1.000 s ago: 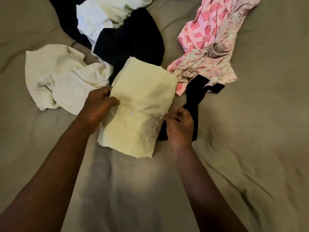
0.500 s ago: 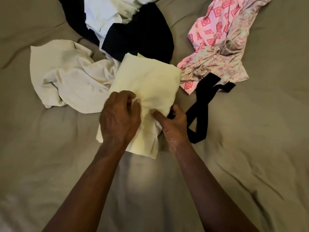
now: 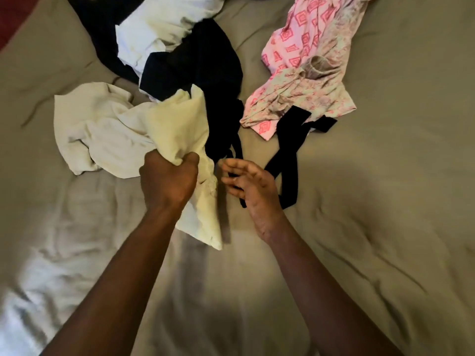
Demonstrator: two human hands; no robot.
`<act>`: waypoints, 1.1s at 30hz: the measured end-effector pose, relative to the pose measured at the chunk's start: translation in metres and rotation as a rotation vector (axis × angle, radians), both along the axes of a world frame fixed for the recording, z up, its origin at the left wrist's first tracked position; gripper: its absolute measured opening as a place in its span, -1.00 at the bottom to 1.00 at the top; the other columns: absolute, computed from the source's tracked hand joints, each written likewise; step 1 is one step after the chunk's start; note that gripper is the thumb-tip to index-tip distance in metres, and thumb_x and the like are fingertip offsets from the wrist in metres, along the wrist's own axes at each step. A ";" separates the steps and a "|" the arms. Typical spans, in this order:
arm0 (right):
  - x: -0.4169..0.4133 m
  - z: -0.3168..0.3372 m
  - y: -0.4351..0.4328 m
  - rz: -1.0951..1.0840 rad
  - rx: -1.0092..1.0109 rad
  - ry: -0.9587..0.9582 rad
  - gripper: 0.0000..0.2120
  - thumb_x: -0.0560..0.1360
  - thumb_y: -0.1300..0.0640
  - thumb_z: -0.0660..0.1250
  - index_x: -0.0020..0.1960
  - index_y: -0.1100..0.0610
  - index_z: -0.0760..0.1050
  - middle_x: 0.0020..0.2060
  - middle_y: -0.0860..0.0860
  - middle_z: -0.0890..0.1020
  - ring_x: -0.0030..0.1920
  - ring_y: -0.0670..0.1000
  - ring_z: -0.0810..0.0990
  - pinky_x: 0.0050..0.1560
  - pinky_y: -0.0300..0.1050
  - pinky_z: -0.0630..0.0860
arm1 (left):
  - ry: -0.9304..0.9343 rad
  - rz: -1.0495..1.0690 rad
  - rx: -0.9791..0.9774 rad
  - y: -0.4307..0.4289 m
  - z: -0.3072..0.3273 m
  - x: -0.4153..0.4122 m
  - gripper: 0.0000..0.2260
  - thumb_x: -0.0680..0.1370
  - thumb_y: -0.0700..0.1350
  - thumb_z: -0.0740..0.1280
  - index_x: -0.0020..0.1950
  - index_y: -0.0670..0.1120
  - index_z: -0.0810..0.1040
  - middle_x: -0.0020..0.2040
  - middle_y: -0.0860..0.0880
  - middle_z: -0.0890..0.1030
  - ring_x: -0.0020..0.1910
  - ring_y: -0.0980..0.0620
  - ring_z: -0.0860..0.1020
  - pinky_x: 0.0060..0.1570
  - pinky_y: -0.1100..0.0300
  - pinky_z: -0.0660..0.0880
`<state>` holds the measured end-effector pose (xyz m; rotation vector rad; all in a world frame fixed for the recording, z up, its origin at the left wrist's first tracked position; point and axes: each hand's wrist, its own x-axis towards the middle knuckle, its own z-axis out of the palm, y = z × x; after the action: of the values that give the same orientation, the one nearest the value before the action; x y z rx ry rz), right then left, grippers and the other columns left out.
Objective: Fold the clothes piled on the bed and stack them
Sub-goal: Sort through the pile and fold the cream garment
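Tan bedding (image 3: 385,227) lay rumpled under both arms. The left hand (image 3: 168,181) clenched a bunched yellow garment (image 3: 177,127), which trailed below the fist. The right hand (image 3: 246,186) hovered just beside it, fingers loosely spread, holding nothing. Beyond the left hand lay a white cloth (image 3: 97,129) and black clothes (image 3: 205,73); beyond the right, a pink garment (image 3: 303,80) and a black strap (image 3: 288,150).

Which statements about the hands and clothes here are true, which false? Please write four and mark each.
The left hand grips the pale yellow garment. True.
The right hand holds the pink patterned garment. False: its fingers are open, and that garment lies apart from it.
The pale yellow garment lies flat and folded. False: it is bunched in the left hand.
A black cloth strip lies at the pink patterned garment's near edge. True.
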<state>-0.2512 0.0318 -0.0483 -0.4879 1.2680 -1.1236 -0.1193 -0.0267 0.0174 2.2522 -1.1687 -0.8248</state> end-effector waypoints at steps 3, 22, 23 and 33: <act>-0.051 0.012 0.032 -0.105 -0.059 0.213 -0.72 0.56 0.39 0.35 0.23 0.19 0.61 0.09 0.02 0.70 0.04 -0.14 0.65 0.08 -0.30 0.53 | 0.303 0.062 -0.119 0.026 0.038 -0.037 -0.83 0.42 -0.11 0.49 -0.02 -0.05 0.61 -0.14 0.02 0.69 -0.08 -0.02 0.69 0.02 -0.06 0.67; -0.342 -0.024 0.229 -0.217 0.329 0.691 -0.65 0.45 -0.22 0.45 0.11 -0.02 0.62 -0.05 -0.13 0.71 0.01 -0.05 0.68 0.06 0.05 0.62 | 0.169 -0.091 0.109 0.150 -0.075 -0.257 -0.47 0.48 0.08 0.49 0.41 0.00 0.47 0.31 -0.04 0.59 0.24 -0.09 0.58 0.18 0.02 0.52; -0.338 -0.027 0.231 -0.230 0.333 0.713 -0.72 0.52 -0.17 0.44 0.10 -0.01 0.62 -0.05 -0.13 0.70 0.02 -0.04 0.67 0.04 -0.02 0.59 | 0.017 -0.167 -0.018 0.147 -0.071 -0.257 -0.40 0.50 0.09 0.47 0.48 0.00 0.39 0.40 -0.07 0.51 0.32 -0.11 0.52 0.23 -0.01 0.49; -0.304 -0.036 0.232 -0.479 0.231 0.823 -0.69 0.60 -0.10 0.26 0.26 -0.03 0.58 0.07 -0.10 0.67 0.13 0.04 0.61 0.15 0.17 0.56 | -0.247 -0.823 -0.030 0.067 -0.087 -0.319 -0.72 0.60 0.10 0.36 0.25 0.02 0.60 0.26 -0.11 0.55 0.32 -0.18 0.49 0.32 -0.14 0.41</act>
<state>-0.5554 0.2635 -0.0845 -0.5023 2.2974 -1.1814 -0.4382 0.0407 -0.0694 1.8489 -2.2687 -0.7969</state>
